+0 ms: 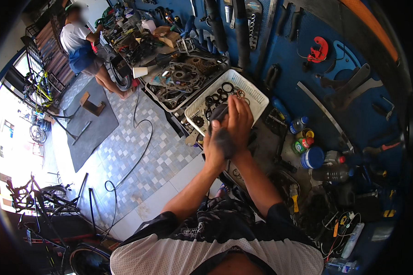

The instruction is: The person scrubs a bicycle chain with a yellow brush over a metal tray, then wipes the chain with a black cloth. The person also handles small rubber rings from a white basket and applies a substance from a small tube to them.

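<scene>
Both my hands are together just in front of a white plastic basket (260, 101), partly over its near side. A dark, soft-looking rag (223, 141) is bunched between them, blurred by motion. My left hand (212, 149) is closed round it, thumb up. My right hand (241, 120) presses against it from the other side, its fingers long and close together, pointing at the basket. Part of the rag shows above my left thumb. Inside the basket lie several black rings (227, 87) and small round parts.
Beside the basket, a tray of metal bike parts (179, 75) sits on the bench. Bottles and a blue-lidded jar (312, 157) stand to the right, with a yellow-handled brush (294, 198) nearer. Tools hang on the blue wall panel (280, 55). A person (80, 41) works at far left; a cable (142, 153) crosses the floor.
</scene>
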A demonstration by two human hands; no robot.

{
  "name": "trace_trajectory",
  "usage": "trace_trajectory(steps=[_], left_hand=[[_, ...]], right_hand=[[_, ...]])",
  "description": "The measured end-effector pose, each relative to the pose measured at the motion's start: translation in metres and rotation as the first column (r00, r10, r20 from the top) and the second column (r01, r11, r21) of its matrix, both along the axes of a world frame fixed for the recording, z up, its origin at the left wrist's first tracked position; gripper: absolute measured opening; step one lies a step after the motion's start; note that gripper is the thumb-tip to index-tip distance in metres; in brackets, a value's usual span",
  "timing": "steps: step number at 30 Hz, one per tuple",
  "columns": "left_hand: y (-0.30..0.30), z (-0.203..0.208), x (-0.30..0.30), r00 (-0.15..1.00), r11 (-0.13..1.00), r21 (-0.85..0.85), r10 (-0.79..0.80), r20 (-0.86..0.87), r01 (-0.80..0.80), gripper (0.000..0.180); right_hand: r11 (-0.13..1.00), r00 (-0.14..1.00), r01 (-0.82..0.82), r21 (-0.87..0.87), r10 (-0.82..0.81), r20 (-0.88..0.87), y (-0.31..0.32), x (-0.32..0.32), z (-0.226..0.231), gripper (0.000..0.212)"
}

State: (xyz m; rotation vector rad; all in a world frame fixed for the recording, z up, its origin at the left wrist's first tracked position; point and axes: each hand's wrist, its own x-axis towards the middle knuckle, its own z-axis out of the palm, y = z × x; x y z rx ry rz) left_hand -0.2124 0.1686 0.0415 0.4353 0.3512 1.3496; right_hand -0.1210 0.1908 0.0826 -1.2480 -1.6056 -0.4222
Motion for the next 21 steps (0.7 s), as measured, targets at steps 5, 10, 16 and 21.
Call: trace_trajectory(steps=[5, 10, 16, 21], left_hand=[[-0.002, 0.006, -0.015, 0.47, 0.936, 0.329, 0.349, -0.811, -0.126, 0.046], [0.015, -0.034, -0.042, 0.942, 0.989, -0.106, -0.134, -0.307, 0.106, 0.051], [0.021, -0.008, -0.031, 0.963, 0.965, -0.054, -0.249, 0.1, 0.255, 0.078], [-0.02, -0.027, 0.031, 0.877, 0.887, -0.139, -0.391, 0.28, 0.44, 0.079]], right_hand=[[0.986, 0.986, -0.163, -0.021, 0.163, 0.021, -0.018, -0.008, -0.021, 0.05], [0.851, 0.868, -0.489, -0.194, 0.496, -0.011, -0.029, 0.0, -0.008, 0.06], [0.804, 0.728, -0.595, 0.01, 0.544, -0.417, -0.027, 0.013, 0.019, 0.075], [0.897, 0.634, -0.29, 0.332, 0.441, -0.636, 0.013, 0.0, 0.011, 0.088]])
